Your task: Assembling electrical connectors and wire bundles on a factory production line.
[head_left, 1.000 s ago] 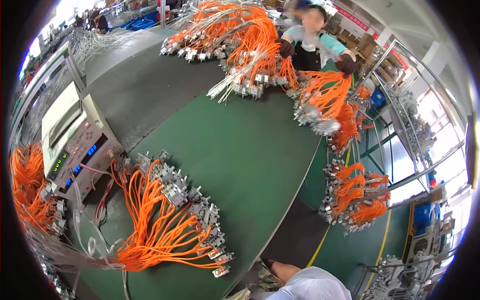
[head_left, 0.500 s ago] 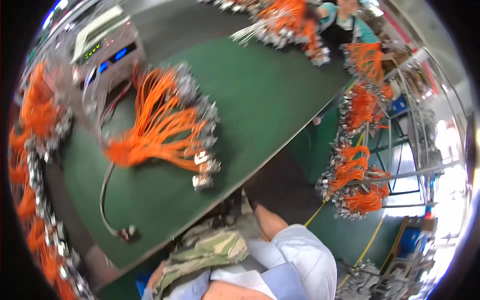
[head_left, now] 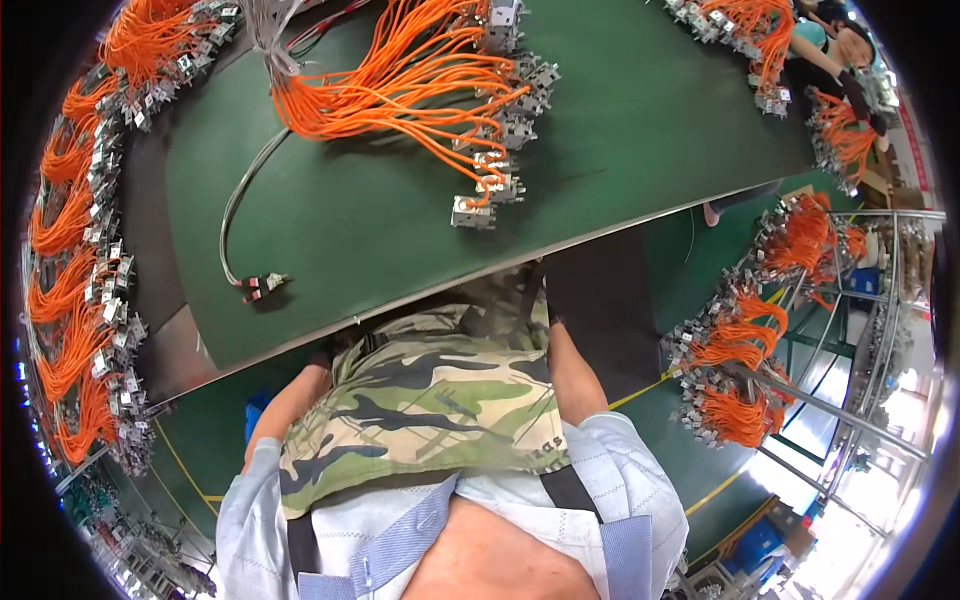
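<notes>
My left forearm (head_left: 288,405) and my right forearm (head_left: 577,375) reach down on either side of a camouflage apron (head_left: 430,400). Both hands are hidden beside the apron at the table's near edge, so their fingers do not show. In front of me on the green table (head_left: 640,130) lies a bundle of orange cables (head_left: 390,95), fanned out to the right into several silver metal connectors (head_left: 515,130). A thin grey lead (head_left: 235,205) curls from the bundle to a small red and black plug (head_left: 262,287). Neither hand visibly touches the bundle.
More orange cable bundles (head_left: 75,300) hang in a row on the left. Others (head_left: 745,330) hang on a metal rack (head_left: 850,405) to the right. A co-worker (head_left: 825,55) stands at the far right beside further bundles. Yellow lines (head_left: 720,490) mark the floor.
My view has turned and shifted down and left. The powered box with lit displays has left the picture, and more of the apron and my arms shows. The bundle still lies on the table.
</notes>
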### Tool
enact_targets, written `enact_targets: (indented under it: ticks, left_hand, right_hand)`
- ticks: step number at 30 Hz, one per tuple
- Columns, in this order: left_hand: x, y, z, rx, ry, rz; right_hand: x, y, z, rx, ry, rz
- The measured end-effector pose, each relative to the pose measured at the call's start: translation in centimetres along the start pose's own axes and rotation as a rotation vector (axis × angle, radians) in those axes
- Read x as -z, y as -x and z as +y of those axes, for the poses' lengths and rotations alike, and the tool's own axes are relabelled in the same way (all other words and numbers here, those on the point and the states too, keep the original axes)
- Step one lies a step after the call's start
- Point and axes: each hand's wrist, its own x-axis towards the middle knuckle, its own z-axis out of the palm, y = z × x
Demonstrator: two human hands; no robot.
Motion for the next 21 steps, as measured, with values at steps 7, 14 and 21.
enact_targets:
  ticks: [7,14,21]
  left_hand:
    - [2.2,-4.1,5.7,-0.319,-0.469,-0.316]
    - [22.6,7.9,19.2,-0.427,0.088,-0.150]
    - [36.5,-6.9,32.0,-0.507,0.847,0.914]
  right_hand:
    - [10.4,9.2,1.6,-0.077,0.391,0.372]
    - [21.7,16.1,-12.4,0.785,-0.340,0.831]
    - [21.6,10.7,-22.0,0.983,-0.642,0.553]
